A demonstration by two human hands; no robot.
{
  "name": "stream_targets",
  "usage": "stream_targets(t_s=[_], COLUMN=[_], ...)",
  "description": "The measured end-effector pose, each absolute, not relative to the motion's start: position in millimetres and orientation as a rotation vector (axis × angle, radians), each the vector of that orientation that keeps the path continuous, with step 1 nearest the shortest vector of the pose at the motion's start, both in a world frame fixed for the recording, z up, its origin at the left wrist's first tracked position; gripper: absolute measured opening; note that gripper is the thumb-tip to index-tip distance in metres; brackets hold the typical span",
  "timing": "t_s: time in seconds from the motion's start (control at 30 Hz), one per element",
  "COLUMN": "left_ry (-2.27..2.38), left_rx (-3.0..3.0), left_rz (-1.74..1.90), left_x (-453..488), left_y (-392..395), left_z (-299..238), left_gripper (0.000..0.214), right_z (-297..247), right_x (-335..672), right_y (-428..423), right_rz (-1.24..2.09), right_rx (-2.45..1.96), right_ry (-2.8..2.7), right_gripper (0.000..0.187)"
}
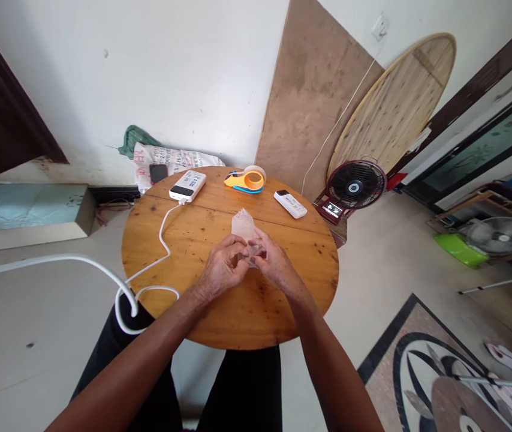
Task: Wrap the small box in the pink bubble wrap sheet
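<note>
A small clear plastic bag (243, 227) lies on the round wooden table (202, 312), its far end pointing away from me. My left hand (222, 267) and my right hand (270, 261) meet at its near end, fingers curled and pinching the plastic. What is inside the bag, if anything, I cannot make out.
On the table's far side lie a white power bank (187, 185) with a white cable (162, 240), an orange tape dispenser (247, 179) and a white remote (290, 204). A small fan (355, 186), boards leaning on the wall and a sack (170, 161) stand behind.
</note>
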State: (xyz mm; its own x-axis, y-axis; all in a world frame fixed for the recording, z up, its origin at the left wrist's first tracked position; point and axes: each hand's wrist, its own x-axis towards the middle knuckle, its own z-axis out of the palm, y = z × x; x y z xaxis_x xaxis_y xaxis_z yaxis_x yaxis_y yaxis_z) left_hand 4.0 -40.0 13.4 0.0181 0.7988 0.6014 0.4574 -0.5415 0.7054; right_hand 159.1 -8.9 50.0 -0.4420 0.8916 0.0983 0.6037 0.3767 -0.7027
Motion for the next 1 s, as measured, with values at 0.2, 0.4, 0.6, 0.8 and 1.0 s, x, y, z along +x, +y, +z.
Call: stream_targets(t_s=[0.2,0.4,0.6,0.8,1.0], left_ry=[1.397,1.666,1.818,1.779,1.804], left_rx=[1.779,1.779,1.873,1.938,2.125], left_rz=[1.439,1.045,0.674,0.590,0.568], left_x=[7.2,8.4,8.3,6.4,6.4], left_y=[-36.4,-30.4,-16.6,-14.1,-12.7], left_z=[12.6,28.2,45.4,45.3,52.5], left_gripper=[0.008,0.019,0.019,0.015,0.013], right_z=[51.6,52.2,55.7,54.5,53.5], right_x=[155.3,154.9,156.3,167.0,180.3], right_y=[-13.0,-12.7,-10.7,-9.5,30.9], right_rz=[0.721,0.710,0.780,0.906,0.870], right_rx=[-1.292,-1.315,-1.298,-1.198,-1.201], right_ry=[-2.243,-2.276,-2.296,-2.246,-2.058], right_gripper=[0.073,0.075,0.079,0.076,0.029])
